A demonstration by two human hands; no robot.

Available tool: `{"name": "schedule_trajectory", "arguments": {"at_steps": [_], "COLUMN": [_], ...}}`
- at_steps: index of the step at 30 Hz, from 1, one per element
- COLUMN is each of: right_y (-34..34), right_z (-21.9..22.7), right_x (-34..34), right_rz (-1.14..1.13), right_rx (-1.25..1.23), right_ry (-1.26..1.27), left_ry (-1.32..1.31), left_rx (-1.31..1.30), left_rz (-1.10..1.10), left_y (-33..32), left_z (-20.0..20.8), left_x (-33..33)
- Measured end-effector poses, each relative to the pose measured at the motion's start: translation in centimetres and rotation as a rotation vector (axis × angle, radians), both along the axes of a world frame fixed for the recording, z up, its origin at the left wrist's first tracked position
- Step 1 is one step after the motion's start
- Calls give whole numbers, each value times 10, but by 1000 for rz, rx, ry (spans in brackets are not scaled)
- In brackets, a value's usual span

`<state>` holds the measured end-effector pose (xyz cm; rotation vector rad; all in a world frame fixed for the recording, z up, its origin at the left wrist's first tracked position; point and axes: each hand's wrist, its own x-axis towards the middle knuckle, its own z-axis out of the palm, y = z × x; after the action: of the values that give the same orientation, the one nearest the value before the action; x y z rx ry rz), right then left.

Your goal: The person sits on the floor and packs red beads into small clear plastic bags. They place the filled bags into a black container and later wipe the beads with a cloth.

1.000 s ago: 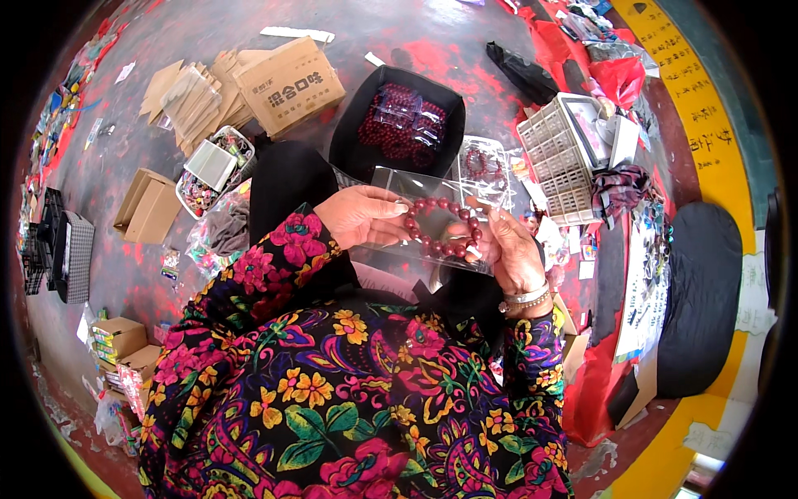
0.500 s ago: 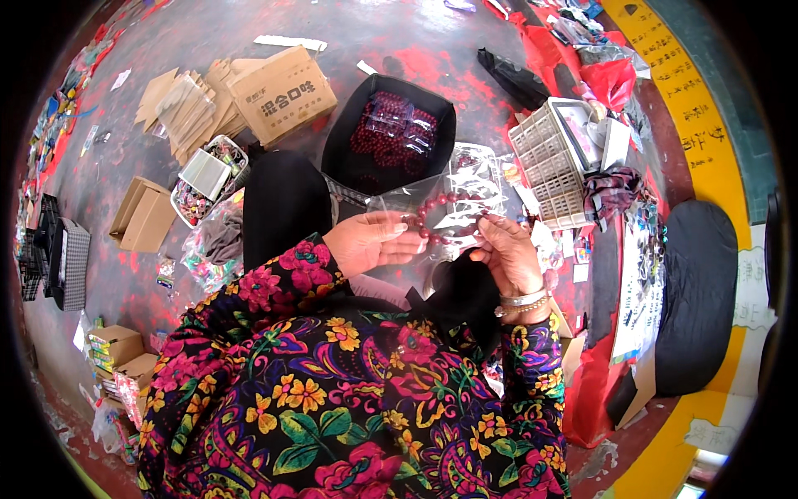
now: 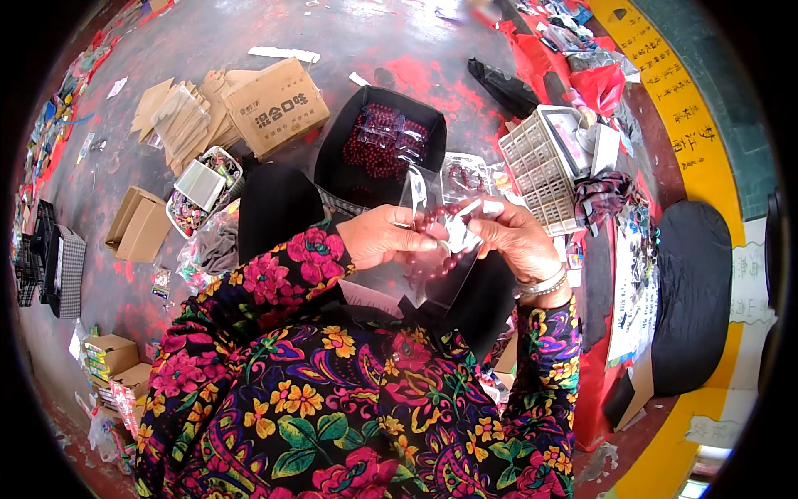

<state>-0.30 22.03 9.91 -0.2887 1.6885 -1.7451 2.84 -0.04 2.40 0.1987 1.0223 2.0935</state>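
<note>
My left hand (image 3: 384,239) pinches the left side of a clear plastic bag (image 3: 450,287) above my lap. Dark red round beads of a bracelet (image 3: 450,264) show against the bag; whether they lie inside it or behind it I cannot tell. At the bag's other side, my right hand (image 3: 517,243) is closed, thumb against fingers, on the glinting plastic. Just beyond my hands stands a black bin (image 3: 336,129) holding many dark red beads (image 3: 370,155) and some clear bagged ones on top. A white tray (image 3: 465,157) sits right of the bin, partly hidden by the bag.
To the left are a cardboard box (image 3: 281,108), flattened cardboard (image 3: 184,116), a basket of small trinkets (image 3: 176,218) and an open carton (image 3: 137,224). A white slatted basket (image 3: 539,170) stands at right, near a dark crumpled cloth (image 3: 602,198) and a black cushion (image 3: 695,291).
The bag has come down and toward me, now hanging lower over my lap. My right hand has shifted slightly right and away from me, its fingers turned inward; the left moved slightly right.
</note>
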Motion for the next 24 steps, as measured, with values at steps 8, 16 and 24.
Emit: {"name": "schedule_trajectory", "arguments": {"at_steps": [8,16,24], "right_y": [-7,-19,-17], "right_z": [-46,-45,-41], "right_x": [24,29,32], "right_rz": [-474,-548,-532], "right_rx": [-22,-17,-174], "right_ry": [66,233,45], "left_ry": [-59,-155,-121], "left_rx": [19,244,34], "left_rz": [156,143,172], "left_y": [0,7,1], "left_z": [-2,1,-5], "left_x": [0,2,3]}}
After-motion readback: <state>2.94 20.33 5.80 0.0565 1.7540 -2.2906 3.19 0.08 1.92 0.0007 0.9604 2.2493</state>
